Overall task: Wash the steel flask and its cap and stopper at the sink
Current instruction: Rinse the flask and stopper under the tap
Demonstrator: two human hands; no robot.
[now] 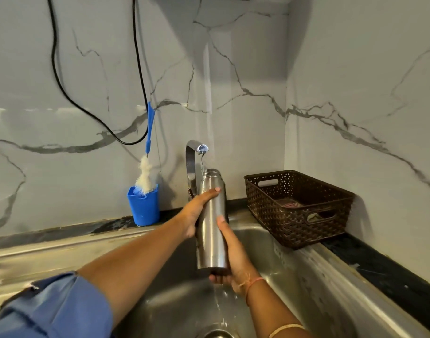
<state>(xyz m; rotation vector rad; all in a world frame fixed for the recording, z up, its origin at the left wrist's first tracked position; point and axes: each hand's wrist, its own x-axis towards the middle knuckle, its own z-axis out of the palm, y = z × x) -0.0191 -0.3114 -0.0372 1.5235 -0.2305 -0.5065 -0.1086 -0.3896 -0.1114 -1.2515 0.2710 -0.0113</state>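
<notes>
The tall steel flask (212,223) stands upright over the sink (306,276), its open mouth just under the tap (193,162). A thin stream of water runs from the tap spout onto the flask's top, and water drips from its base. My left hand (197,211) grips the flask's upper body from the left, thumb across the front. My right hand (230,262) holds the lower body and cups the base, thumb up along the side. Neither the cap nor the stopper shows in this view.
A blue cup (143,207) with a blue-handled bottle brush (147,167) stands on the ledge left of the tap. A brown woven basket (297,208) sits on the black counter at the right. A black cable (70,93) hangs on the marble wall.
</notes>
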